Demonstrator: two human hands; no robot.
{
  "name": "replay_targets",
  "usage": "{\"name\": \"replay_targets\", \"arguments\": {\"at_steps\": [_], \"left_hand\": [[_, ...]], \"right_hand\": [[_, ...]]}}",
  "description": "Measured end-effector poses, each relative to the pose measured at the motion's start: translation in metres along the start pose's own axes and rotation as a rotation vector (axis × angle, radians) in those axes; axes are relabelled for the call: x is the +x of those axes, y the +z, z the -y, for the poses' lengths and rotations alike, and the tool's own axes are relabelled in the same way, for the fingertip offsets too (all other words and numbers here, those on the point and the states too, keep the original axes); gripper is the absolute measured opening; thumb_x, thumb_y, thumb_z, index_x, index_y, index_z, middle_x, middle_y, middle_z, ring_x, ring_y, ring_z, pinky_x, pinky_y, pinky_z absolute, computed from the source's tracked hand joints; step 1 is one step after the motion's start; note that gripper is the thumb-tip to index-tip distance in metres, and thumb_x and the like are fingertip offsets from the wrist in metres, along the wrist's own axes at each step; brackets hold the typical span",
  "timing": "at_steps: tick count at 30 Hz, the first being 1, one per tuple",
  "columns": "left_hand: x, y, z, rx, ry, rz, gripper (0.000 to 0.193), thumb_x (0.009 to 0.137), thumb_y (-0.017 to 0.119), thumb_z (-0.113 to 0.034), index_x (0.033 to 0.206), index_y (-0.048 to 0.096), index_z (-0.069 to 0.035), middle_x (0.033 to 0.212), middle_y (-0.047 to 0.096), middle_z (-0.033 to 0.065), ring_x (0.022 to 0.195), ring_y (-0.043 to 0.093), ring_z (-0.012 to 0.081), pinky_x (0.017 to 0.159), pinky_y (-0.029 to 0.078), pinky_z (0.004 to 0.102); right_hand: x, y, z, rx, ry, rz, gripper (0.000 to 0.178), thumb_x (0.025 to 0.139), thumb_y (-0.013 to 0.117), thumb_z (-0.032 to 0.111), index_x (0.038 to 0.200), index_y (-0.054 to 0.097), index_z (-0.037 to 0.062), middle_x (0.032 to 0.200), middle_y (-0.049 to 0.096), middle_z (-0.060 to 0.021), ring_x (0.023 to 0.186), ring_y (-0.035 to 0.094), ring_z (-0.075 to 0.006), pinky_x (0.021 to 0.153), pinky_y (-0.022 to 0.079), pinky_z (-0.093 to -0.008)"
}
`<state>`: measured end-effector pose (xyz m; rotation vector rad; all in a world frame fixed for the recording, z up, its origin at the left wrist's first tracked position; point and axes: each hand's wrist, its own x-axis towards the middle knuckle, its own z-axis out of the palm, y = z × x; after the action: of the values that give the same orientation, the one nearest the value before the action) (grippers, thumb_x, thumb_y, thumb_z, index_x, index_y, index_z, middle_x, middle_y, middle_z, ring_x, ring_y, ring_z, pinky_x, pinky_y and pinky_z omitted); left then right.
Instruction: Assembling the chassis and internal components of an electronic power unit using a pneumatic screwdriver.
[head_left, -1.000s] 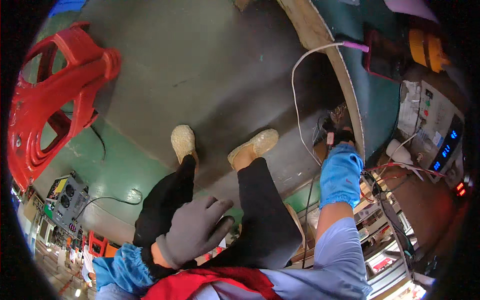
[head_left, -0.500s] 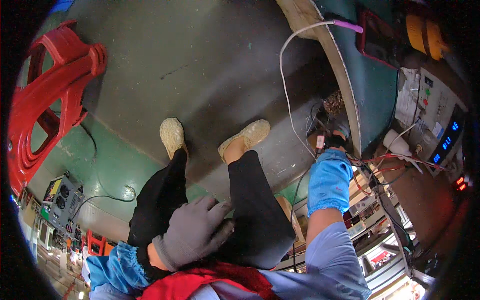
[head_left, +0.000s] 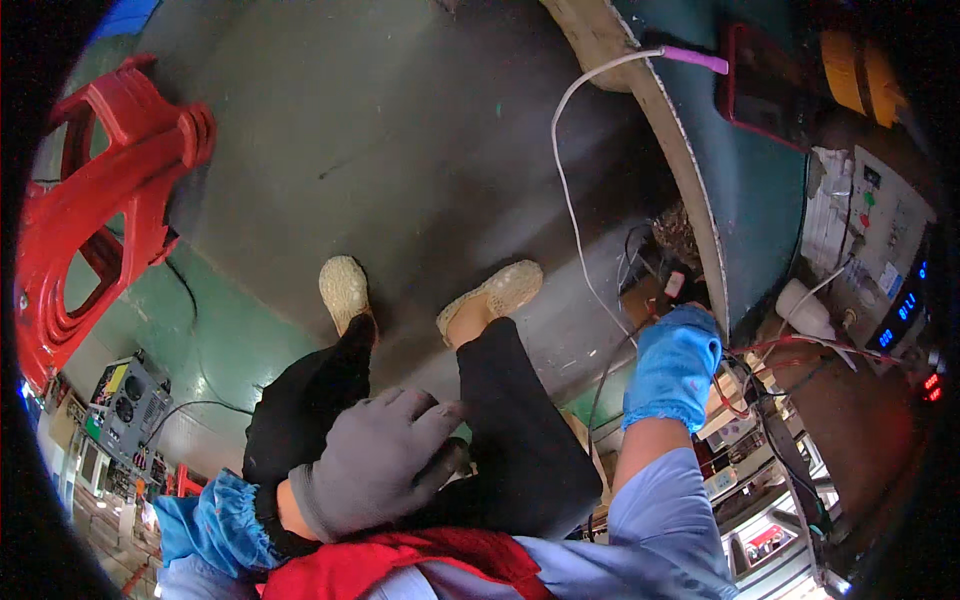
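Observation:
My left hand point(head_left: 385, 462), in a grey glove, rests over my lap between the black trouser legs. Its fingers are loosely bent and the thumb stands apart, with nothing seen between them. My right arm, in a blue sleeve cover point(head_left: 672, 365), reaches forward beside the worktable's curved edge point(head_left: 690, 160). Beyond the cuff that hand is mostly hidden, so its fingers do not show. Just past it is a small white-and-red piece point(head_left: 675, 284) among dark cables. A thin white cable point(head_left: 562, 150) with a pink sleeve point(head_left: 694, 60) loops down towards this spot.
A red plastic stool point(head_left: 110, 200) stands at the left. Below it is a grey metal box with fans point(head_left: 128, 405). At the right are a panel with blue lit digits point(head_left: 905, 305), a white bottle-like thing point(head_left: 805, 308), red wires and a dark red-framed device point(head_left: 765, 88).
My right arm has shifted slightly forward and to the right, and its sleeve cover now hides more of the hand. My left hand stays over my lap. The view has tilted a little.

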<state>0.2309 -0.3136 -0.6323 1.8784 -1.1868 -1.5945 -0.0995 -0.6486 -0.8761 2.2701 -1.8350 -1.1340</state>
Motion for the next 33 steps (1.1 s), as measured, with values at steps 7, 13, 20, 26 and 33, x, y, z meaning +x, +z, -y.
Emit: {"name": "replay_targets", "arguments": {"at_steps": [7,13,20,26,33], "left_hand": [[0.007,0.006,-0.003,0.033,-0.010,0.079,0.034,0.083,0.069,-0.023,0.112,0.060,-0.008,0.087,0.058,0.0126,0.078,0.060,0.0327,0.065,0.048,0.0430],[0.001,0.013,-0.005,0.056,-0.025,0.121,0.032,0.084,0.068,-0.025,0.111,0.060,-0.008,0.087,0.059,0.0132,0.079,0.061,0.0328,0.065,0.049,0.0428],[-0.020,0.027,-0.005,0.027,-0.066,0.120,0.030,0.086,0.067,-0.027,0.109,0.060,-0.009,0.086,0.059,0.0123,0.078,0.061,0.0327,0.065,0.049,0.0428],[-0.041,0.043,-0.003,-0.046,-0.087,0.120,0.029,0.086,0.066,-0.027,0.110,0.059,-0.010,0.085,0.059,0.0125,0.076,0.061,0.0347,0.063,0.049,0.0450],[-0.047,0.064,-0.005,-0.077,-0.128,0.153,0.026,0.089,0.061,-0.028,0.107,0.057,-0.010,0.085,0.058,0.0157,0.077,0.061,0.0383,0.064,0.048,0.0480]], "right_hand": [[-0.007,0.007,0.000,-0.166,0.036,0.013,0.056,0.096,0.050,0.038,0.142,0.045,0.0073,0.143,0.049,-0.0174,0.129,0.050,-0.0315,0.105,0.041,-0.0412],[-0.025,0.014,0.003,-0.321,0.046,0.010,0.056,0.096,0.050,0.037,0.143,0.044,0.0077,0.143,0.048,-0.0171,0.130,0.049,-0.0309,0.106,0.040,-0.0408],[-0.025,-0.003,-0.001,-0.441,-0.012,0.019,0.056,0.097,0.050,0.037,0.144,0.042,0.0082,0.144,0.047,-0.0167,0.130,0.049,-0.0303,0.107,0.039,-0.0404],[-0.045,-0.025,-0.005,-0.628,-0.116,0.059,0.056,0.097,0.049,0.036,0.145,0.041,0.0086,0.145,0.046,-0.0163,0.131,0.048,-0.0298,0.108,0.038,-0.0401],[-0.044,0.025,-0.024,-0.123,-0.083,0.034,0.054,0.099,0.049,0.027,0.145,0.038,0.0024,0.142,0.048,-0.0189,0.125,0.052,-0.0312,0.103,0.041,-0.0348]]}}
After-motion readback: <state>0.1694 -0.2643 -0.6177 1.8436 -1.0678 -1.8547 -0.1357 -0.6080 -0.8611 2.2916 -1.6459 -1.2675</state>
